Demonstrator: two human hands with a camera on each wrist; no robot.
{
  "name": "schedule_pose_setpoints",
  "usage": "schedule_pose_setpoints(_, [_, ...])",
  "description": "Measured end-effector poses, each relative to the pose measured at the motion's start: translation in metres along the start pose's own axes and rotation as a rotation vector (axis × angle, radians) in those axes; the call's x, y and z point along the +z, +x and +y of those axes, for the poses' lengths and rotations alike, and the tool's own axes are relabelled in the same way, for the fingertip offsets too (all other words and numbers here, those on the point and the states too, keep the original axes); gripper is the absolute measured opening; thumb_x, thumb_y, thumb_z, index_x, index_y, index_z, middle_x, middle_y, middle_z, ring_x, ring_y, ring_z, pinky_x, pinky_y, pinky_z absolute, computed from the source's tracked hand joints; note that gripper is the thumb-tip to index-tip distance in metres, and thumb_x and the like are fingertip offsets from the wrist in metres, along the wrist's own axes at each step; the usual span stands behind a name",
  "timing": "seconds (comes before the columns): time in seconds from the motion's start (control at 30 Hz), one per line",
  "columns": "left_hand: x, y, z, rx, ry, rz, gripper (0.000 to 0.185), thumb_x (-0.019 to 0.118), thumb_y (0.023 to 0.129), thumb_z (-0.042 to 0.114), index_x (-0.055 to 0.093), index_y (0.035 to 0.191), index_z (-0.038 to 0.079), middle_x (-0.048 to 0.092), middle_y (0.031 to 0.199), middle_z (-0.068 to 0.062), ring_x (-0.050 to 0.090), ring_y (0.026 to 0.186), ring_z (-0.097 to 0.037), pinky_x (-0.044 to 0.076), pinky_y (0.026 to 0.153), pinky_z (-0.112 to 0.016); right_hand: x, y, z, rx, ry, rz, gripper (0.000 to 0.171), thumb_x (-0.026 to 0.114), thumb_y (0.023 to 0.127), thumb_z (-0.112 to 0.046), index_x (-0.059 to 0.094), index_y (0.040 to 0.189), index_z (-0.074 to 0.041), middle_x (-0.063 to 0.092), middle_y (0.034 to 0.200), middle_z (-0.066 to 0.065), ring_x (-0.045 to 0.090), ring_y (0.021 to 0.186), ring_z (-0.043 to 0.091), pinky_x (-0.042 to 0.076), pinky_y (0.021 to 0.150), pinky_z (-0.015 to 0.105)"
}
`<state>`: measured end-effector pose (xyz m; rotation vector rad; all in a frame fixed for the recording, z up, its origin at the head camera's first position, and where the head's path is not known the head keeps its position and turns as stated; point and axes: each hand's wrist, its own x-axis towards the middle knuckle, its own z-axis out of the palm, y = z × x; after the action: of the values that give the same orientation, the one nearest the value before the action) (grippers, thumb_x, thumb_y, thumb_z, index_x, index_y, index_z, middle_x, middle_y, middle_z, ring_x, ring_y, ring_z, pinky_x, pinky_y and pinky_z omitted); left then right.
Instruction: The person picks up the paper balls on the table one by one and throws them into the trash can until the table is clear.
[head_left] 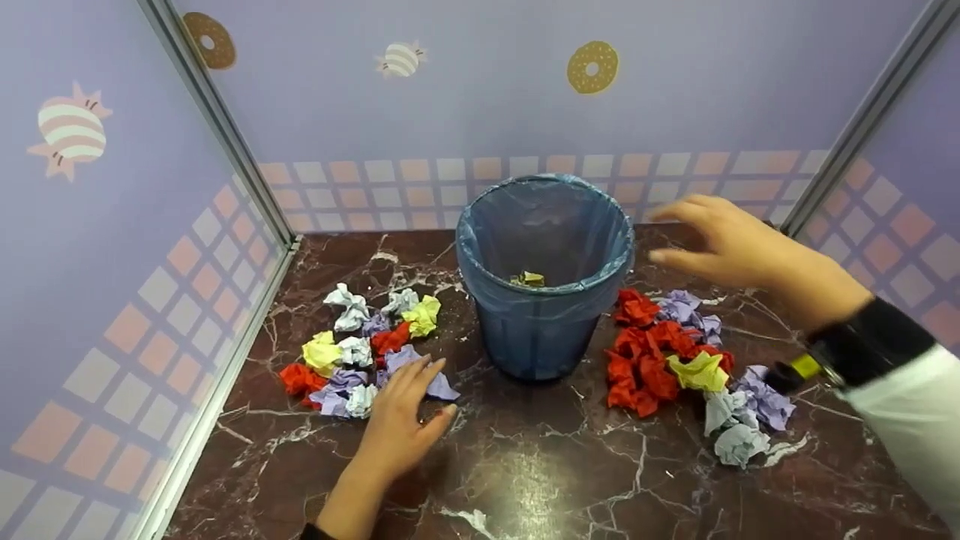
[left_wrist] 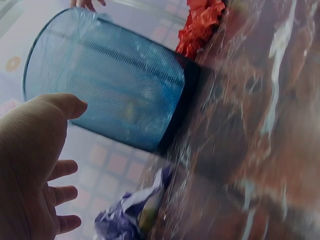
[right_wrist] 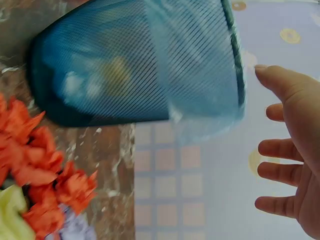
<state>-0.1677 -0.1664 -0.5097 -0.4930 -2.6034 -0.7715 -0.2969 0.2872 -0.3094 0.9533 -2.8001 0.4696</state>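
L hand [head_left: 401, 420] lies low on the marble tabletop [head_left: 525, 465], fingers straight & spread, tips touching a purple paper ball [head_left: 420, 371] at the near edge of the L pile [head_left: 360, 349]. Grip holds nothing. L wrist view shows the same: palm flat-ish, thumb out, fingers relaxed, w/ a purple-and-white crumple [left_wrist: 130, 212] just beside them.

R hand [head_left: 720, 240] hangs in the air beside the bin's rim, to its R, fingers extended & apart, palm down, nothing pinched. R wrist view confirms: 4 fingers + thumb spread, close to the rim but not touching.

Bin [head_left: 544, 277]: blue mesh wastebasket w/ blue plastic liner, upright, centre of tabletop, btwn the 2 piles. Inside at the bottom: 1 yellowish paper ball [head_left: 530, 279]; seen thru the mesh in the R wrist view too.

L pile: crumpled balls in white, purple, yellow, red, bunched together L of the bin. R pile [head_left: 694, 367]: mostly red balls nearest the bin, 1 yellow ball [head_left: 701, 371] in the middle, purple & pale ones further R and nearer the viewer.

Black wrist strap [head_left: 862, 341] on the R forearm, white sleeve [head_left: 911, 420] behind it. Lilac walls w/ donut & candy prints round the tabletop.
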Motion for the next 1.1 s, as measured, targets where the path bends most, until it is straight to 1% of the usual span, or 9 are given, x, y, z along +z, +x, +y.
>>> schedule_pose_setpoints(0.13, [0.003,0.001,0.007,-0.002,0.008,-0.041,0.066,0.067,0.086,0.046,0.046,0.145,0.026,0.045,0.149,-0.004,0.041,0.135,-0.036,0.036,0.101,-0.064,0.009,-0.036,0.011,0.074,0.001,-0.006,0.056,0.064,0.089,-0.051,0.054,0.134,-0.019,0.053,0.136,0.008,0.045,0.125,0.036,0.034,0.1,0.066])
schedule_pose_setpoints(0.33, [0.007,0.001,0.016,-0.011,0.013,-0.097,0.067,0.064,0.088,0.047,0.039,0.148,0.033,0.039,0.153,0.0,0.038,0.137,-0.036,0.032,0.105,-0.065,0.033,-0.079,0.035,0.148,0.045,0.019,0.049,0.069,0.088,-0.042,0.058,0.129,-0.017,0.054,0.136,0.008,0.046,0.125,0.035,0.033,0.102,0.066])
schedule_pose_setpoints(0.47, [0.013,0.001,0.027,0.004,0.016,-0.147,0.068,0.062,0.089,0.05,0.037,0.149,0.033,0.035,0.155,0.0,0.034,0.14,-0.035,0.029,0.108,-0.064,0.051,-0.107,0.052,0.239,0.078,0.012,0.053,0.071,0.086,-0.041,0.056,0.131,-0.017,0.051,0.138,0.012,0.044,0.126,0.038,0.032,0.101,0.068])
schedule_pose_setpoints(0.6, [0.021,0.001,0.042,0.028,0.008,-0.222,0.067,0.058,0.09,0.052,0.037,0.15,0.03,0.031,0.157,0.001,0.031,0.141,-0.035,0.027,0.11,-0.063,0.074,-0.133,0.07,0.287,0.113,0.001,0.056,0.074,0.085,-0.038,0.056,0.131,-0.012,0.052,0.135,0.015,0.047,0.121,0.039,0.034,0.099,0.067])
schedule_pose_setpoints(0.73, [0.033,0.001,0.057,0.071,-0.002,-0.291,0.066,0.054,0.092,0.054,0.034,0.151,0.032,0.027,0.158,0.002,0.03,0.142,-0.034,0.027,0.11,-0.063,0.096,-0.157,0.086,0.308,0.14,0.009,0.055,0.077,0.083,-0.032,0.057,0.129,-0.008,0.054,0.129,0.016,0.053,0.112,0.037,0.042,0.093,0.064])
schedule_pose_setpoints(0.8, [0.04,0.001,0.064,0.102,-0.001,-0.31,0.066,0.054,0.092,0.054,0.033,0.151,0.034,0.028,0.158,0.003,0.031,0.142,-0.033,0.029,0.109,-0.063,0.106,-0.168,0.092,0.313,0.155,0.017,0.056,0.078,0.081,-0.03,0.058,0.127,-0.006,0.054,0.126,0.017,0.054,0.109,0.037,0.042,0.09,0.065])
schedule_pose_setpoints(0.83, [0.043,0.0,0.067,0.122,0.001,-0.314,0.066,0.054,0.092,0.054,0.033,0.151,0.034,0.029,0.158,0.002,0.032,0.141,-0.033,0.03,0.108,-0.063,0.111,-0.173,0.095,0.312,0.156,0.022,0.056,0.079,0.08,-0.029,0.058,0.127,-0.006,0.054,0.125,0.017,0.055,0.107,0.037,0.043,0.088,0.065])
schedule_pose_setpoints(1.0, [0.058,0.001,0.08,0.214,0.013,-0.324,0.066,0.056,0.09,0.054,0.035,0.15,0.034,0.034,0.156,0.001,0.036,0.139,-0.032,0.037,0.103,-0.062,0.13,-0.195,0.105,0.338,0.15,0.031,0.06,0.083,0.075,-0.026,0.06,0.126,-0.005,0.053,0.124,0.023,0.053,0.107,0.044,0.039,0.087,0.069])
schedule_pose_setpoints(1.1, [0.066,0.003,0.086,0.252,0.012,-0.326,0.066,0.057,0.089,0.054,0.037,0.149,0.034,0.036,0.155,0.002,0.036,0.139,-0.03,0.038,0.103,-0.059,0.14,-0.202,0.11,0.353,0.132,0.04,0.063,0.084,0.07,-0.024,0.061,0.125,-0.003,0.055,0.122,0.025,0.052,0.107,0.046,0.04,0.087,0.066])
